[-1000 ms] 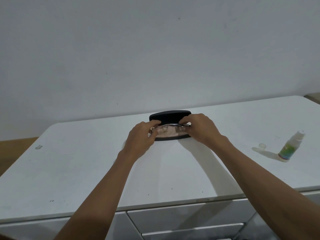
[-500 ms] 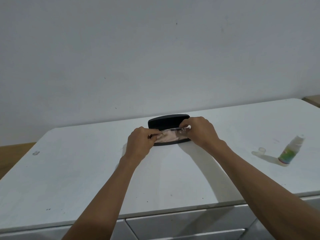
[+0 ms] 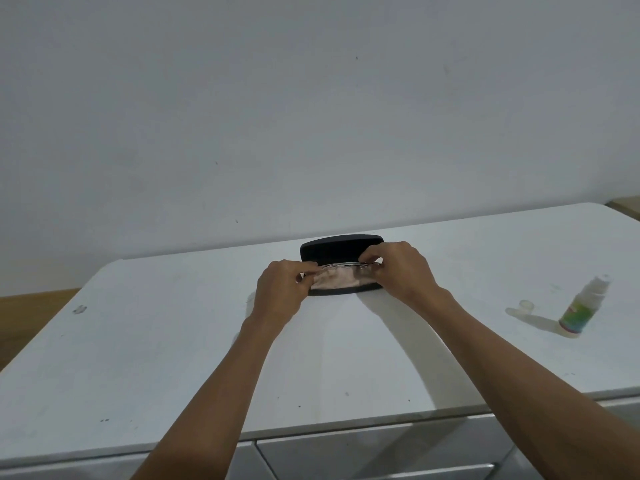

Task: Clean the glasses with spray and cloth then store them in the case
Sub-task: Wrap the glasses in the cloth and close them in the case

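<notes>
Black case (image 3: 341,250), lid raised, at the far middle of the white tabletop (image 3: 166,348), with pale cloth (image 3: 337,280) and thin metal-framed glasses (image 3: 346,265) lying in its open tray. Left hand (image 3: 280,292) pinching the cloth's left end, right hand (image 3: 403,268) pinching at the right end (cloth or frame: cannot tell). Well to the right, upright spray bottle (image 3: 583,308) with green label, small clear cap (image 3: 526,304) just beside; drawer fronts (image 3: 381,452) below the near edge.

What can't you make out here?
- Glasses: head view, mostly hidden by both hands and the cloth.
- Case ends: covered by the left hand and right hand.
- Bottle label: too small and blurred.
- Drawers: cut off by the bottom edge.
</notes>
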`<state>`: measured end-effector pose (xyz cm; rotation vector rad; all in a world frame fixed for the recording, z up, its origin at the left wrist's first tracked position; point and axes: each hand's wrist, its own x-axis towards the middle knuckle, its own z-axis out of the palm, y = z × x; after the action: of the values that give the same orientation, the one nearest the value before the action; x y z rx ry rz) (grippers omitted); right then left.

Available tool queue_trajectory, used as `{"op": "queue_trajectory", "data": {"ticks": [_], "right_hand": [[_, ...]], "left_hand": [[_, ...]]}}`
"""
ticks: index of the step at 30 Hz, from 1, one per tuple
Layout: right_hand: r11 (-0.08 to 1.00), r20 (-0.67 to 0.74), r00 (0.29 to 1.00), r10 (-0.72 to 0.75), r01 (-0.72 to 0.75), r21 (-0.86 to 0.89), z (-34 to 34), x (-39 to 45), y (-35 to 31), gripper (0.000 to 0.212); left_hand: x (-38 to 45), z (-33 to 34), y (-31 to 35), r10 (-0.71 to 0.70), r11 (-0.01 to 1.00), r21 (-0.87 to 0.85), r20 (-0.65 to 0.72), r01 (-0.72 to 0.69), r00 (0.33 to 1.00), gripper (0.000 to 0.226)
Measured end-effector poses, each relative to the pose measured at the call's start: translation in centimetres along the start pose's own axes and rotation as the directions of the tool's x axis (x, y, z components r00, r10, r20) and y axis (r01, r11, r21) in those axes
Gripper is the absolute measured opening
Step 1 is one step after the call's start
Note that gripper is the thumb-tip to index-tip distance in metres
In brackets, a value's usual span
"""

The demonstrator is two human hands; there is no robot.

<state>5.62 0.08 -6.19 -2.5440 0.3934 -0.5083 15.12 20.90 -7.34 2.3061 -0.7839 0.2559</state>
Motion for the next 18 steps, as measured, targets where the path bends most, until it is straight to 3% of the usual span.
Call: {"op": "queue_trajectory", "data": {"ticks": [3,6,8,11,18], "right_hand": [[0.998,-0.020,0.999,-0.031,0.030,-0.051,-0.2,-0.3,-0.2,0.025],[0.995,-0.079,0.993,-0.093,0.089,-0.055,-0.4,-1.3,-0.1,0.024],[0.986,-0.092,0.983,-0.158,0.151,-0.077,-0.4,-2.1,0.0,0.018],[0.972,-0.068,0.977,-0.204,0.193,-0.132,-0.8,-3.4,-0.3,0.015],[0.975,0.003,0.992,-0.123,0.122,-0.185,-0.2,-4.1,0.3,0.035]], "left_hand": [[-0.2,0.1,0.0,0.013,1.000,0.005,-0.018,-0.013,1.000,0.021],[-1.1,-0.1,0.1,0.050,0.999,0.025,-0.137,-0.047,0.989,0.026],[-1.7,-0.2,0.3,0.148,0.988,0.067,-0.220,-0.136,0.964,0.021],[-2.6,-0.4,0.9,0.323,0.940,0.180,-0.188,-0.291,0.927,0.012],[-3.3,0.8,0.0,0.242,0.964,0.146,-0.115,-0.224,0.964,0.013]]}}
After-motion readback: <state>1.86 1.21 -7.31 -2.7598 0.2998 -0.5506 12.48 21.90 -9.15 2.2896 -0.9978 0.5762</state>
